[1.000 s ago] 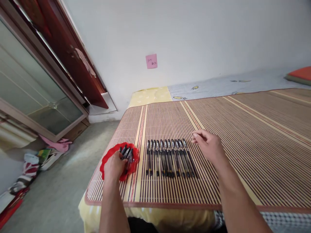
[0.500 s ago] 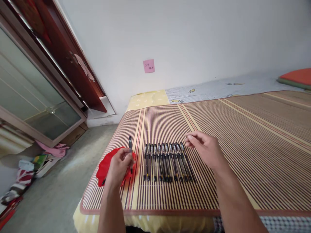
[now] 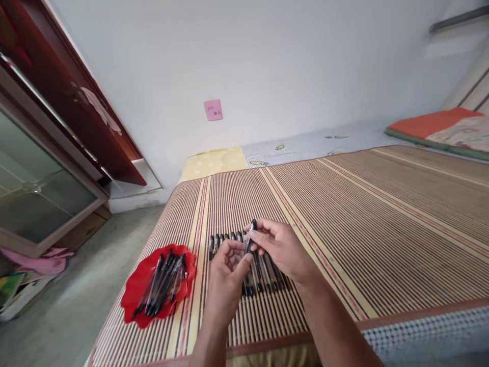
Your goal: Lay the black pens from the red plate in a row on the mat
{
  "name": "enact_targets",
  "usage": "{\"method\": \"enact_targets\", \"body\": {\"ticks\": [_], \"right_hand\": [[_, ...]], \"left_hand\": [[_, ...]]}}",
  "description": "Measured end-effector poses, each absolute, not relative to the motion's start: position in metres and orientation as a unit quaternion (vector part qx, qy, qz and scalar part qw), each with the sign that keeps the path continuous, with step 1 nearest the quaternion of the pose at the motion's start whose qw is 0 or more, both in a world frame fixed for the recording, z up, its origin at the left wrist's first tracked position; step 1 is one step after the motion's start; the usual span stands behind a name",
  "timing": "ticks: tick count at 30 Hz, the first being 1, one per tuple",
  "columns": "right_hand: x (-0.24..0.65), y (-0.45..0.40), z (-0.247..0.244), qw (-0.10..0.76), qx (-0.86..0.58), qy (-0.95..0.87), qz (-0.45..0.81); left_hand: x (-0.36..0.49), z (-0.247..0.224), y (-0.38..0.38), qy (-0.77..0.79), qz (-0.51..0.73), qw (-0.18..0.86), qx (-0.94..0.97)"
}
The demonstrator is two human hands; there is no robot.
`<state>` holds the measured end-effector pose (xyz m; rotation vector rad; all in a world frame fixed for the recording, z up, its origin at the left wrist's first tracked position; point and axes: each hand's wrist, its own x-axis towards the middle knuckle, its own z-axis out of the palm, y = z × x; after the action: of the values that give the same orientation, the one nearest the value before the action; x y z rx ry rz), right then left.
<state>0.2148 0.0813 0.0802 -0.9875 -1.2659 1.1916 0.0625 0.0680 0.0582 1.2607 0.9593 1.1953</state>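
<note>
A black-capped clear pen [image 3: 253,225] is held tilted above the row between both hands. My right hand [image 3: 282,250] pinches it near the cap. Lower down, the curled fingers and thumb of my left hand [image 3: 228,270] close around its other end, which they mostly hide. Beneath the hands, a row of similar pens [image 3: 272,275] lies side by side on the striped mat [image 3: 328,224], partly covered by my fingers. To the left sits a red scalloped dish [image 3: 132,288] with several loose pens [image 3: 164,280] piled inside.
The mat covers a bed standing against a white wall [image 3: 290,71] with a pink note [image 3: 213,110] on it. Folded orange bedding [image 3: 424,123] rests at the far right. On the left are a glass-panelled cabinet door [image 3: 42,199] and the grey floor [image 3: 126,239].
My left hand has carried the pen from over the dish rightward to above the row. My right hand has come in from the right and taken hold of it. The view has turned right.
</note>
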Motion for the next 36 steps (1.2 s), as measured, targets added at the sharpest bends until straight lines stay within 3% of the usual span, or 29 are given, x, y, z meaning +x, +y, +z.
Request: {"method": "enact_targets", "body": {"ticks": [9,14,19,21,26,31,36], "right_hand": [[0.211,0.079,0.079,0.582,-0.419,-0.503,0.482],[0.219,0.082,0.071,0.577,-0.453,-0.491,0.47],[0.289,0.092,0.059,0.721,-0.473,-0.377,0.339],[0.311,0.096,0.051,0.733,-0.481,-0.354,0.327],[0.31,0.112,0.017,0.573,-0.593,-0.443,0.351],[0.29,0.13,-0.015,0.427,-0.701,-0.513,0.251],[0.285,0.134,-0.024,0.361,-0.72,-0.561,0.188]], "left_hand": [[0.078,0.05,0.06,0.443,0.498,0.494,0.559],[0.073,0.055,0.062,0.395,0.453,0.603,0.524],[0.068,0.058,0.06,0.327,0.374,0.72,0.484],[0.067,0.058,0.061,0.323,0.393,0.721,0.471],[0.059,0.061,0.069,0.348,0.463,0.67,0.464],[0.049,0.064,0.073,0.357,0.494,0.653,0.449],[0.05,0.062,0.075,0.355,0.499,0.657,0.438]]}}
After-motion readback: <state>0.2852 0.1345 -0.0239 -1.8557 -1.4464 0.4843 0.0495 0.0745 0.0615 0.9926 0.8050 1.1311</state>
